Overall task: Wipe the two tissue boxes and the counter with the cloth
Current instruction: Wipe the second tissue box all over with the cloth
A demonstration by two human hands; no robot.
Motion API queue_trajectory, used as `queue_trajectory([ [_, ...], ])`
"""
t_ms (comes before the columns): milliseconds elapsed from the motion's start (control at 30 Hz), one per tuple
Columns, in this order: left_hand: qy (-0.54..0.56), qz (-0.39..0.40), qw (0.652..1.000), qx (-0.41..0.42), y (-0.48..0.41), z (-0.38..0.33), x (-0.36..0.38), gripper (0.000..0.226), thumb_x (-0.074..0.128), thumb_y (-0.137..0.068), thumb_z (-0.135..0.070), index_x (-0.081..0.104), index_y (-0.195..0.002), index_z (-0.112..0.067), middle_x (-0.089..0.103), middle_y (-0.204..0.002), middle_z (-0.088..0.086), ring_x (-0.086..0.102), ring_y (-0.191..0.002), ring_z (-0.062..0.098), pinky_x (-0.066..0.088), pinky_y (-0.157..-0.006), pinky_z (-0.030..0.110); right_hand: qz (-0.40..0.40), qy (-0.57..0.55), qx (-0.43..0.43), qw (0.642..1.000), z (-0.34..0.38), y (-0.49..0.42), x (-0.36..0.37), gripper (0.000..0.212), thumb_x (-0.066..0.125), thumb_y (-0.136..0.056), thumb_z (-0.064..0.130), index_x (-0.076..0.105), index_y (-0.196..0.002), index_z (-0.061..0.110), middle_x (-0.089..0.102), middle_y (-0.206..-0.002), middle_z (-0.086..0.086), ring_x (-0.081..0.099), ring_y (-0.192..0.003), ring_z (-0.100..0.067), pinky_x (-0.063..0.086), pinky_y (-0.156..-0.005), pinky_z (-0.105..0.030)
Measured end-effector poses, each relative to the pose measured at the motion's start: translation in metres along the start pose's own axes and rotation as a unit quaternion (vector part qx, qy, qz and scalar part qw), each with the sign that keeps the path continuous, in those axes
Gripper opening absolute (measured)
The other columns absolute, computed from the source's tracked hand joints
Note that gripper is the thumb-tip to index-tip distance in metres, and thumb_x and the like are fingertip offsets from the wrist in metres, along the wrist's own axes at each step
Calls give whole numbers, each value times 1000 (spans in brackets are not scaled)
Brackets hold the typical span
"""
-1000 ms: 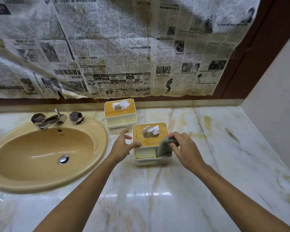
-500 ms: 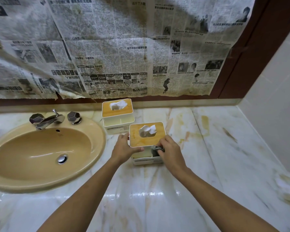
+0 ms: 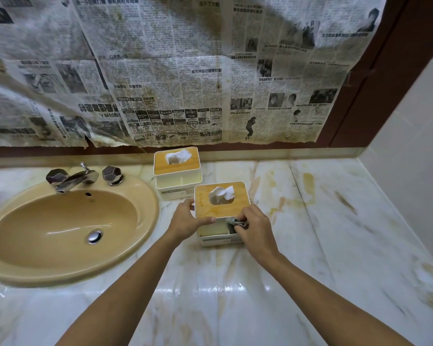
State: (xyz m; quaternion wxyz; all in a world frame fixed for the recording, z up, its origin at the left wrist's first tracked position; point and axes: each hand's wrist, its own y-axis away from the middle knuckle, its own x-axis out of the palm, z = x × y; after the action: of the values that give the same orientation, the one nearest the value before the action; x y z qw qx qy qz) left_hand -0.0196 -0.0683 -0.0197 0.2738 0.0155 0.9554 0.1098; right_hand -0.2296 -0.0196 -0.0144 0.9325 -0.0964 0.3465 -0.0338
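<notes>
While left hand [image 3: 185, 221] grips nearer box [image 3: 205, 208] (upright), right hand [image 3: 255, 228] pinches cloth [image 3: 233, 221]

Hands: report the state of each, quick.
Left hand: closed, gripping the near tissue box by its lid edge.
Right hand: closed, pinching the grey cloth at that box's front.

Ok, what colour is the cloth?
Grey; the cloth, pinched by the right hand, shows in the head view.

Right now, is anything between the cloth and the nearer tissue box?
Nothing visible. The right hand pinches the cloth at the front compartment of the near tissue box; the left hand grips its lid.
</notes>
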Motion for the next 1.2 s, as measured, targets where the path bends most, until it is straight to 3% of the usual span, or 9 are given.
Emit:
queue_trajectory([
  [100, 15, 15, 1000, -20, -2, -4, -1, 84, 93, -60, -35, 49, -128, -16, 56, -113, -1, 56, -104, 13, 45, -69, 20, 62, 65, -6, 996, -5, 2, 6, 13, 65, -77, 4, 56, -75, 12, 57, -79, 1, 52, -72, -19, 41, -63, -30],
  [200, 20, 24, 999, -34, -2, -6, -2, 85, 93, -60, -34, 47, -129, -17, 55, -114, 0, 56, -104, 15, 45, -69, 20, 72, 77, 23, 994, -5, -3, 4, 10, 66, -81, 12, 59, -75, 14, 64, -75, -2, 57, -71, -22, 46, -62, -37],
  [333, 25, 35, 998, -42, -3, -8, -4, 84, 92, -61, -32, 46, -129, -18, 55, -107, -4, 56, -99, 11, 44, -69, 20, 0, -63, 81, 995, 4, -8, -8, 16, 63, -77, 3, 56, -70, 17, 61, -68, 2, 58, -66, -17, 49, -61, -35],
  [500, 26, 46, 997, -48, -5, -9, -6, 85, 92, -61, -34, 44, -129, -19, 55, -110, -2, 56, -101, 14, 44, -69, 20, -66, -51, 12, 996, 4, -5, -25, 18, 64, -78, 5, 58, -79, 22, 61, -80, 11, 59, -78, -10, 48, -65, -25],
  [700, 35, 48, 997, -52, -3, -9, -5, 85, 92, -61, -33, 43, -130, -19, 54, -113, 1, 56, -106, 17, 45, -70, 22, 106, 90, 16, 990, -16, 8, -8, 12, 62, -83, 13, 61, -90, 23, 60, -87, 1, 54, -86, -19, 45, -72, -30],
  [833, 39, 46, 997, -53, -2, -10, -5, 83, 92, -62, -31, 44, -129, -17, 54, -112, 0, 56, -105, 17, 45, -70, 22, 73, 46, 82, 993, -9, 8, 4, 4, 60, -87, 15, 58, -88, 18, 66, -80, -1, 59, -77, -23, 47, -64, -36],
  [967, 41, 53, 996, -59, -2, -11, -5, 82, 92, -63, -29, 43, -129, -17, 55, -110, -1, 57, -105, 17, 45, -69, 22, 26, -67, 167, 983, -2, 1, 6, 8, 65, -85, 15, 58, -82, 19, 63, -72, 6, 57, -69, -14, 41, -57, -21],
  [1133, 36, 74, 994, -77, -6, -11, -8, 91, 92, -62, -33, 39, -134, -18, 55, -113, 2, 57, -105, 20, 47, -76, 27, -57, -193, 168, 965, 1, -4, -14, 11, 62, -92, 12, 56, -98, 18, 62, -85, 4, 57, -77, -12, 43, -62, -13],
  [1200, 41, 78, 993, -79, -8, -13, -10, 100, 93, -55, -40, 39, -136, -17, 56, -119, 5, 57, -109, 21, 49, -81, 29, -90, -223, 158, 958, 1, -8, -26, 14, 57, -96, 15, 51, -105, 24, 61, -91, 5, 59, -84, -15, 51, -71, -22],
])
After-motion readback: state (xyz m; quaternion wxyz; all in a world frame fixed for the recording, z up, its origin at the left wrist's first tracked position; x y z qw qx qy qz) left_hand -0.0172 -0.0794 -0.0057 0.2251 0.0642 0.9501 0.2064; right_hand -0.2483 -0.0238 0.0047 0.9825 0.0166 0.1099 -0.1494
